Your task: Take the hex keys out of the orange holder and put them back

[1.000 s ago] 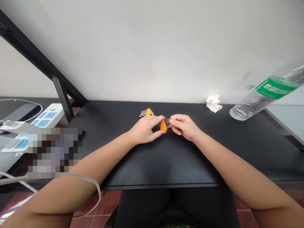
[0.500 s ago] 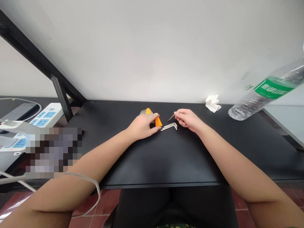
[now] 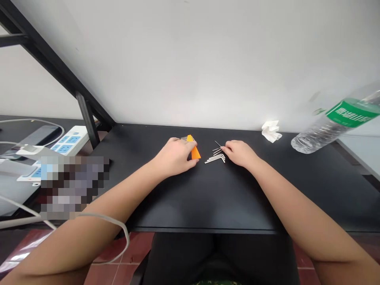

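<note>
My left hand (image 3: pixel 175 157) rests on the black table (image 3: pixel 208 198) with its fingers closed round an orange key holder (image 3: pixel 195 153). A second orange holder (image 3: pixel 189 138) with metal keys in it peeks out just behind that hand. Several loose silver hex keys (image 3: pixel 217 156) lie on the table between my hands. My right hand (image 3: pixel 240 153) sits beside them, its fingertips pinched at the bent ends of the thin keys.
A crumpled white tissue (image 3: pixel 271 131) lies near the wall at the back right. A clear water bottle with a green label (image 3: pixel 335 124) lies tilted at the far right. White power strips (image 3: pixel 56 148) and cables sit left, beyond a black frame leg (image 3: pixel 87 124).
The hex keys have come out of the orange holder and now lie on the table. My right hand has set down another thin key beside them. My left hand drew the holder left.
</note>
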`<state>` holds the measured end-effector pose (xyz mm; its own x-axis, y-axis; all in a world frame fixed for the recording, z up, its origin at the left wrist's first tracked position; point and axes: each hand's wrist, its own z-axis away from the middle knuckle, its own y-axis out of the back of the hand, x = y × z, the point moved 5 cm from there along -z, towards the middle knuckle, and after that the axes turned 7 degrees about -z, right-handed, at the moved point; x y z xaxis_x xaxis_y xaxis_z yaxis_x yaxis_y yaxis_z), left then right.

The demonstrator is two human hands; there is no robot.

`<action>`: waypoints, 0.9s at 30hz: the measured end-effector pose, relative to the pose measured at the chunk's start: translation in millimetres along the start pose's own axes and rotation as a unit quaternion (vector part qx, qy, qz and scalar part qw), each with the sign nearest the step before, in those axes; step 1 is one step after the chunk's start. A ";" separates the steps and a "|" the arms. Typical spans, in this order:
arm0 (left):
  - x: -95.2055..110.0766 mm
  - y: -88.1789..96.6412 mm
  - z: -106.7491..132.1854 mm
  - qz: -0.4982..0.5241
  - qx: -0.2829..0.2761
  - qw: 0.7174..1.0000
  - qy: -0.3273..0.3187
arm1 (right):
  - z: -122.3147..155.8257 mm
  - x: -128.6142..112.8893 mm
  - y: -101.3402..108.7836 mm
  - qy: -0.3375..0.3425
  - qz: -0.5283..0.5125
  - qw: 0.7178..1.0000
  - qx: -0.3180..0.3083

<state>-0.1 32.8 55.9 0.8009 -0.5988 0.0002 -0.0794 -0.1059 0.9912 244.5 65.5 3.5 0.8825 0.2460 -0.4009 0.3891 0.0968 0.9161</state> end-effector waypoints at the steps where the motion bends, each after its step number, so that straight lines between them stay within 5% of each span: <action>1: -5.2 7.1 7.3 0.006 -0.001 1.000 0.024 | 0.8 -0.3 0.4 -0.002 -0.004 1.000 -0.002; 5: -50.9 20.3 60.8 -0.013 0.009 0.975 0.222 | 1.7 -0.8 2.1 -0.020 -0.026 0.999 -0.010; 9: -100.3 10.1 128.6 -0.063 -0.034 0.918 0.391 | -0.1 -1.9 2.2 -0.030 -0.029 0.999 -0.014; 14: -118.9 5.8 166.3 -0.039 -0.013 0.893 0.448 | 0.7 -1.4 2.4 -0.047 -0.035 0.998 -0.016; 19: -77.5 19.3 136.2 -0.076 0.066 0.940 0.327 | 3.3 1.3 2.6 -0.057 -0.058 0.997 -0.004; 23: -32.6 15.0 75.9 0.015 0.054 0.981 0.188 | 5.3 -0.8 2.5 -0.002 -0.061 0.998 0.007; 27: -9.5 3.8 12.1 0.127 0.085 0.981 0.118 | 6.8 -0.4 1.7 0.043 -0.063 0.997 0.007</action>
<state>-15.2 28.5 58.0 0.8559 -0.4249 0.2948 -0.3759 -0.1195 0.9189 246.6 59.0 5.1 0.8008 0.3153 -0.5093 0.4994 0.1179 0.8583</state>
